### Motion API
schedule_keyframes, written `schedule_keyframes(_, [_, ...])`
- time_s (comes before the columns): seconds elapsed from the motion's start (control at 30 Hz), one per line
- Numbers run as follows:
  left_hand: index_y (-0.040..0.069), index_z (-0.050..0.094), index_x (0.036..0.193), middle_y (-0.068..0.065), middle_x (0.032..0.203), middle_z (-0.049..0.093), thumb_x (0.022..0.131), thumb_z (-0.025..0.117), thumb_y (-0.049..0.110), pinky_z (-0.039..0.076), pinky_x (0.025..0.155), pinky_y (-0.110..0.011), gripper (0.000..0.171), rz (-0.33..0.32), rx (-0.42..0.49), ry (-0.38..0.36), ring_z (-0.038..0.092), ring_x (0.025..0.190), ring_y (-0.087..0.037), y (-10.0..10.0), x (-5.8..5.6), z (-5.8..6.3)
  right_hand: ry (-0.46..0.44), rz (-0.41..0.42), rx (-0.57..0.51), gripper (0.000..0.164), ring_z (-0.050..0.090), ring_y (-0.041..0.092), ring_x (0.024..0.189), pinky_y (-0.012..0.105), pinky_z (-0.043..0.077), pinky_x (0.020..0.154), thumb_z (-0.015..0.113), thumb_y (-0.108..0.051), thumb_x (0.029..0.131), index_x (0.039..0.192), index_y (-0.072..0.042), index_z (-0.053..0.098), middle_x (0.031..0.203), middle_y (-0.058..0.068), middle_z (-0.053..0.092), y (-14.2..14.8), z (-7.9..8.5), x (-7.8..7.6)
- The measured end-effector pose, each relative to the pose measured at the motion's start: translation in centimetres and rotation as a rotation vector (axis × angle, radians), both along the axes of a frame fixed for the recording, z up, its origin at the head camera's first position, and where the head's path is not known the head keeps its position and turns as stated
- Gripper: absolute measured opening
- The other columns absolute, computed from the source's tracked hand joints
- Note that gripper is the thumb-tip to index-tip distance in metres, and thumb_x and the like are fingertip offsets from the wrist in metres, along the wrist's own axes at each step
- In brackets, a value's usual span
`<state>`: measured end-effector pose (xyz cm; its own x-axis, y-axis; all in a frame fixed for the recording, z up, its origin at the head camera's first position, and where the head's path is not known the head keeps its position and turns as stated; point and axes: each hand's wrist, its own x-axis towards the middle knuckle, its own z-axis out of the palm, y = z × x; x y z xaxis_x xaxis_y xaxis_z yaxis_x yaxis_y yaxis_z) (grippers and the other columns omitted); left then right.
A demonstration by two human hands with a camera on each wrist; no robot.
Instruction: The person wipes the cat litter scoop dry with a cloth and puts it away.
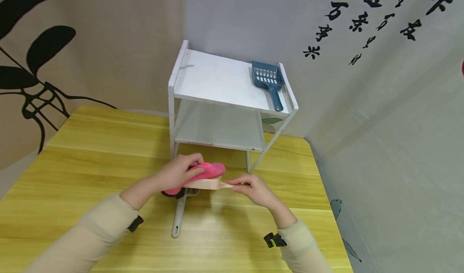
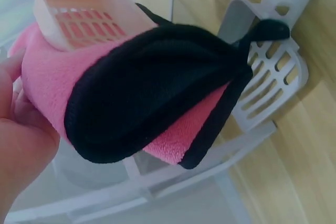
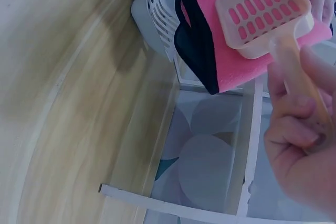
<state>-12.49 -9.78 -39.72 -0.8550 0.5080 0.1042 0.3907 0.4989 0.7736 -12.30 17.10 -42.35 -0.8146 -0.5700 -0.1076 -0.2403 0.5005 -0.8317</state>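
- Rack [image 1: 217,73], upper centre of the head view: two white shelves; the upper one carries a blue slotted scoop [image 1: 276,98] near its right end.
- Scoops, three in all: the blue one; a peach one [image 1: 208,184], held near the centre of the frame; a grey one [image 1: 178,218], lying on the worktop [image 1: 90,164] with its handle toward the lower edge.
- Cloth, one: pink with black trim [image 1: 214,168], against the peach scoop's head at the centre of the frame.
- Hands, two: the left hand [image 1: 180,173] grips the cloth; the right hand [image 1: 252,189] grips the peach scoop's handle.
- Right wrist view: pink shows through the peach scoop's two rows of slots; the head view gives that scoop edge-on.
- Left wrist view: the cloth's black loop [image 2: 269,30] and, at upper right, the grey scoop's slotted head, largely covered in the head view.
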Motion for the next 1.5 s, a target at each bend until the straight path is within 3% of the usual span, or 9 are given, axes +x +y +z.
schedule_keyframes(0.17, [0.010, 0.055, 0.090, 0.007, 0.060, 0.047, 0.094, 0.056, 0.019, 0.032, 0.052, -0.019, 0.010, 0.004, 0.014, -0.033, 0.037, 0.054, -0.004, -0.8, 0.0, 0.1, -0.015, -0.005, -0.045, 0.026, 0.061, 0.014, 0.095, 0.022, 0.051, 0.079, 0.060, -0.011, 0.091, 0.114, -0.001, 0.065, 0.113, 0.018, 0.064, 0.9, -0.1, 0.1])
schedule_keyframes(0.3, [0.010, 0.055, 0.091, 0.006, 0.061, 0.052, 0.094, 0.057, 0.019, 0.034, 0.052, -0.019, 0.009, 0.047, 0.020, -0.040, 0.039, 0.055, -0.005, -1.6, -0.1, 0.2, -0.048, -0.041, -0.084, 0.028, 0.057, 0.005, 0.083, 0.021, 0.049, 0.072, 0.059, -0.011, 0.091, 0.115, 0.004, 0.063, 0.108, 0.022, 0.064, 2.1, 0.1, 0.0])
schedule_keyframes(0.4, [0.010, 0.056, 0.092, 0.004, 0.064, 0.056, 0.094, 0.057, 0.019, 0.037, 0.052, -0.020, 0.009, 0.086, 0.026, -0.051, 0.042, 0.055, -0.006, -2.5, -0.1, 0.5, -0.106, -0.061, -0.127, 0.030, 0.045, 0.002, 0.060, 0.019, 0.041, 0.057, 0.057, -0.012, 0.093, 0.117, 0.006, 0.061, 0.085, 0.009, 0.065, 3.1, 0.4, -0.2])
schedule_keyframes(0.53, [0.009, 0.056, 0.094, 0.001, 0.070, 0.062, 0.094, 0.057, 0.020, 0.040, 0.049, -0.022, 0.011, 0.136, 0.029, -0.065, 0.047, 0.054, -0.008, -4.0, 0.0, 1.3, -0.172, -0.085, -0.186, 0.034, 0.030, 0.005, 0.047, 0.019, 0.030, 0.048, 0.054, -0.013, 0.095, 0.120, 0.010, 0.057, 0.075, -0.011, 0.060, 4.3, 1.0, -0.5])
schedule_keyframes(0.8, [0.007, 0.057, 0.098, -0.004, 0.069, 0.058, 0.095, 0.056, 0.022, 0.036, 0.048, -0.023, 0.016, 0.253, 0.012, -0.009, 0.042, 0.052, -0.006, -7.2, 0.4, 2.7, -0.184, -0.113, -0.252, 0.036, 0.032, 0.004, 0.046, 0.022, 0.028, 0.046, 0.052, -0.013, 0.096, 0.120, 0.014, 0.054, 0.077, -0.010, 0.066, 5.0, 2.9, -1.2])
schedule_keyframes(0.87, [0.007, 0.057, 0.098, -0.004, 0.071, 0.059, 0.095, 0.055, 0.023, 0.036, 0.047, -0.023, 0.016, 0.284, 0.005, 0.006, 0.042, 0.051, -0.006, -8.0, 0.5, 2.8, -0.183, -0.104, -0.276, 0.033, 0.032, 0.004, 0.045, 0.021, 0.027, 0.046, 0.053, -0.014, 0.096, 0.118, 0.009, 0.058, 0.076, -0.012, 0.066, 5.0, 3.6, -1.3])
schedule_keyframes(1.0, [0.008, 0.057, 0.097, 0.000, 0.065, 0.053, 0.095, 0.055, 0.025, 0.034, 0.047, -0.023, 0.017, 0.345, -0.013, 0.054, 0.039, 0.051, -0.005, -9.8, 0.7, 2.6, -0.197, -0.101, -0.335, 0.020, 0.033, 0.004, 0.045, 0.020, 0.026, 0.045, 0.053, -0.013, 0.096, 0.106, -0.018, 0.069, 0.075, -0.011, 0.068, 4.7, 5.0, -1.6])
schedule_keyframes(1.1, [0.008, 0.057, 0.096, 0.004, 0.060, 0.050, 0.095, 0.056, 0.024, 0.030, 0.045, -0.025, 0.016, 0.386, -0.010, 0.103, 0.035, 0.048, -0.005, -10.9, 0.7, 2.3, -0.196, -0.122, -0.363, 0.028, 0.033, 0.004, 0.045, 0.020, 0.025, 0.044, 0.051, -0.010, 0.096, 0.096, -0.032, 0.069, 0.073, -0.011, 0.068, 4.4, 6.2, -1.9])
schedule_keyframes(1.5, [0.005, 0.056, 0.103, 0.024, 0.067, 0.057, 0.097, 0.051, 0.027, 0.031, 0.047, -0.026, 0.023, 0.508, -0.010, 0.096, 0.036, 0.048, -0.007, -13.8, 1.0, 1.1, -0.212, -0.247, -0.543, 0.021, 0.034, 0.003, 0.040, 0.016, 0.027, 0.042, 0.043, -0.008, 0.097, 0.091, -0.015, 0.062, 0.065, -0.006, 0.064, 1.7, 11.3, -2.7])
